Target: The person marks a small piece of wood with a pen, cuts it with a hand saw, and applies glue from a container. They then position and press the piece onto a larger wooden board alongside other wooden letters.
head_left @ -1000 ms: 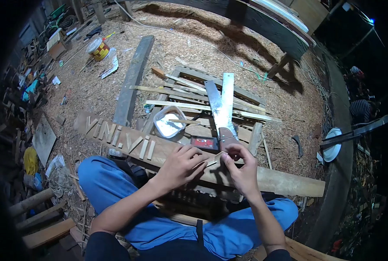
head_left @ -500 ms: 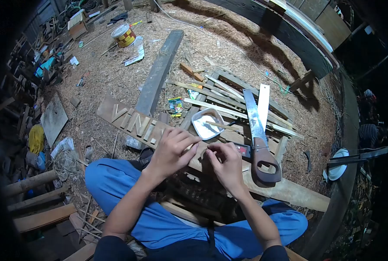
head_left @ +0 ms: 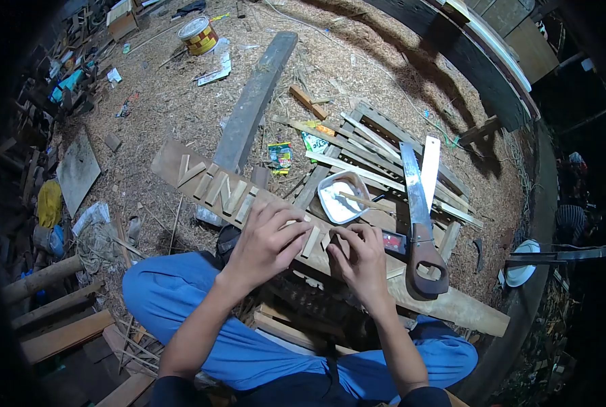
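A long wooden board (head_left: 456,306) lies across my lap with short wooden strips (head_left: 216,188) set on it in letter-like shapes. My left hand (head_left: 268,237) is over the middle of the board, fingers curled, thumb and fingertips close together; whatever is between them is hidden. Just right of those fingertips lies a slanted pale strip (head_left: 311,242). My right hand (head_left: 361,258) pinches a small wooden strip (head_left: 326,239) at the board's surface. Behind the hands, a white tub (head_left: 340,211) of white paste has a stick (head_left: 361,199) resting in it.
A handsaw (head_left: 422,230) with a brown handle rests at the right, over the board. Beneath the tub is a slatted wooden frame (head_left: 377,119). A thick grey plank (head_left: 257,98) lies on shavings ahead, near a yellow-red can (head_left: 199,37). A dark beam (head_left: 452,57) stands at back right.
The view has shifted slightly. My hands have moved a little apart, and the slanted strip between them now shows clearly. The right hand stays pinched near the board.
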{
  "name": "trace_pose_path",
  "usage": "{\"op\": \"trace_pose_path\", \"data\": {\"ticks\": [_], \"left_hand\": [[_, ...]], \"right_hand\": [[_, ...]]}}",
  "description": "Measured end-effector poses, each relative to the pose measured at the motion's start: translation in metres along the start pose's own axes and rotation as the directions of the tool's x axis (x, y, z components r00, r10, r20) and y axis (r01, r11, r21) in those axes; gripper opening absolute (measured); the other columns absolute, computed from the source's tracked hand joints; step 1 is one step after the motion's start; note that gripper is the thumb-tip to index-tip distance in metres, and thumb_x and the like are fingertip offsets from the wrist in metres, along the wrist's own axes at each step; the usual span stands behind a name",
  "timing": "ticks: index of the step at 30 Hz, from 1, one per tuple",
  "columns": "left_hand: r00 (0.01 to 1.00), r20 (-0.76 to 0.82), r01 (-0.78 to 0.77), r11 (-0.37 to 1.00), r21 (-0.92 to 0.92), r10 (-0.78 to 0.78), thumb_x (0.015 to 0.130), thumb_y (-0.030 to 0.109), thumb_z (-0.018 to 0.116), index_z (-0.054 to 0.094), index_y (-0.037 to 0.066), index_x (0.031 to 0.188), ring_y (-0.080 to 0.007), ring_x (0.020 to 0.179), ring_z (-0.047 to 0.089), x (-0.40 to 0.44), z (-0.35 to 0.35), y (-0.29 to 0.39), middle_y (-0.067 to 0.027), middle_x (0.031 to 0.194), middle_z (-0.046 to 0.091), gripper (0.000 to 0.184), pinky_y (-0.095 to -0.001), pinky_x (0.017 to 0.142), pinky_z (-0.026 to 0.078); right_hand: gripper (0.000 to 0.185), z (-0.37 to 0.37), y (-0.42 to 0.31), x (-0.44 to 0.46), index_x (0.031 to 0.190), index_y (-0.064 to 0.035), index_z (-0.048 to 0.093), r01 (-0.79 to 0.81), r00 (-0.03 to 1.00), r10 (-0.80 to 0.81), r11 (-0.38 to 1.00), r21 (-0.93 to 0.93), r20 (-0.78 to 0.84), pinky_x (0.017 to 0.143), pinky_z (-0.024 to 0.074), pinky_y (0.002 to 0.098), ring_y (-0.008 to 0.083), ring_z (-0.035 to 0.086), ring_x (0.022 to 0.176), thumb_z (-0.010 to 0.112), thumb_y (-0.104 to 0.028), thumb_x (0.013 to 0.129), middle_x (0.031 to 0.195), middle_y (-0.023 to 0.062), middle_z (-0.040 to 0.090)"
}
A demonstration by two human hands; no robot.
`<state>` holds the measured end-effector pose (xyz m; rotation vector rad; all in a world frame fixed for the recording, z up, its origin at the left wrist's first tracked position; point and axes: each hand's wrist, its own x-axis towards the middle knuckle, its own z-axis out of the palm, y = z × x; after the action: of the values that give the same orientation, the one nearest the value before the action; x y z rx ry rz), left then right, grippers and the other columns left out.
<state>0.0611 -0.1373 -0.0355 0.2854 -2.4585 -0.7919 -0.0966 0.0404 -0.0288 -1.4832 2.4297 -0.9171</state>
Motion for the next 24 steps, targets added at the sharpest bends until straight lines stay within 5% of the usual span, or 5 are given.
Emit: {"op": "trace_pose_path", "data": {"ticks": [24], "left_hand": [[0.998,0.06,0.033,0.999,0.018,-0.034,0.09,0.014,0.075,0.077,0.01,0.117,-0.0286,0.128,0.057,-0.001,0.008,0.004,-0.0065,0.124,0.069,0.028,-0.0459,0.111,0.038]], "right_hand": [[0.027,0.013,-0.01,0.003,0.111,-0.0068,0.076,-0.087,0.991,0.086,0.996,0.001,-0.102,0.091,0.0481,0.045,0.0326,0.06,0.103,0.082,-0.019,0.088,0.104,0.0126,0.066]]}}
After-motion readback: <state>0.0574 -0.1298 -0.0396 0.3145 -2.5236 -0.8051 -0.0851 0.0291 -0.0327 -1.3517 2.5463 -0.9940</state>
